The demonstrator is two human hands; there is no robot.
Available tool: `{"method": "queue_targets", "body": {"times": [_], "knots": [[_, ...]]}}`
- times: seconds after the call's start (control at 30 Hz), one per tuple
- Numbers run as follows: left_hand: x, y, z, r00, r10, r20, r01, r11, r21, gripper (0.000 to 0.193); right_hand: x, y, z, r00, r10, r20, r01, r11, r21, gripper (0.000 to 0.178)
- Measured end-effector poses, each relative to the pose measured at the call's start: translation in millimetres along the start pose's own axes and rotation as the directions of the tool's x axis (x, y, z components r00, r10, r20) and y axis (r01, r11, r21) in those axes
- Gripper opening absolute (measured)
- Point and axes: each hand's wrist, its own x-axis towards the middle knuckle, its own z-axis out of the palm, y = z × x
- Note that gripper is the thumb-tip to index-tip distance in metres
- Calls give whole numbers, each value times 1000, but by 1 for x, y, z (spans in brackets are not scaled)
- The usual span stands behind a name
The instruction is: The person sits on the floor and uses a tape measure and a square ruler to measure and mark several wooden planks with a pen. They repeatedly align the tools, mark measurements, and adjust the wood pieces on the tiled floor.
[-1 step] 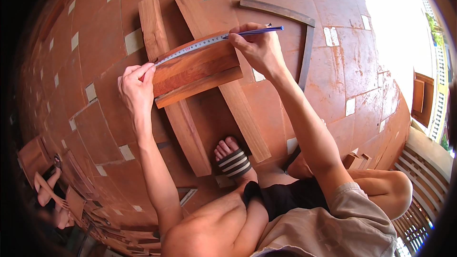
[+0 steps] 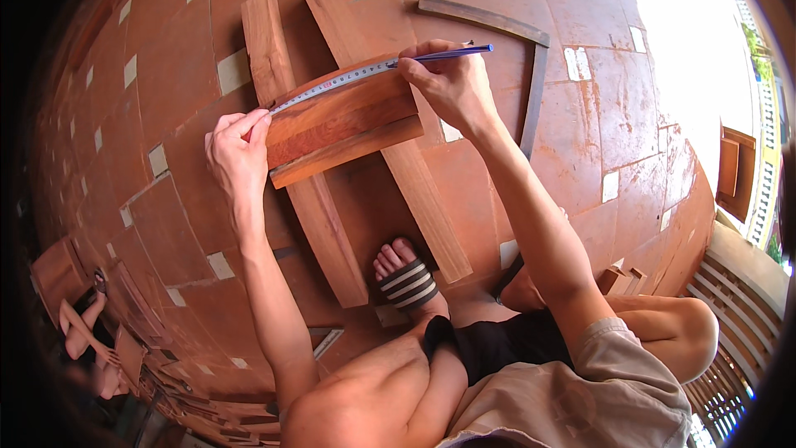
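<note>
Two reddish-brown wooden boards (image 2: 344, 122), one by the other, lie across two long wooden beams on the floor. A pale measuring tape (image 2: 340, 79) runs along the far edge of the boards. My left hand (image 2: 239, 149) pinches the tape at the boards' left end; whatever else it holds is hidden by the fingers. At the right end, my right hand (image 2: 448, 79) is closed around a blue pen (image 2: 460, 53), its thumb and fingertips pressed at the tape's end. The left beam (image 2: 323, 236) and right beam (image 2: 427, 216) extend beneath toward my feet.
A dark L-shaped square (image 2: 535, 91) lies on the tiled floor beyond my right hand. My sandalled foot (image 2: 406, 278) stands between the beams' near ends. Another person (image 2: 91, 340) sits at far left among wooden pieces. A slatted wooden bench (image 2: 738, 307) stands at right.
</note>
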Motion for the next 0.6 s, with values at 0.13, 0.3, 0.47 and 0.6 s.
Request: {"method": "queue_targets", "body": {"times": [0.13,0.3,0.47,0.6], "knots": [[2,-3,3,1000,16,-12,-16,1000,-12,18,2,-4,1,1000,-25,6,25,999,-35,27],[5,0,2,999,27,-26,-27,999,-17,18,5,-6,3,999,-54,-3,53,996,-69,25],[6,1,4,1000,17,-14,-18,1000,-18,18,5,-3,5,999,-51,-13,50,996,-77,25],[5,0,4,1000,17,-15,-17,1000,-1,17,5,-4,5,999,-43,-20,41,995,-88,25]]}}
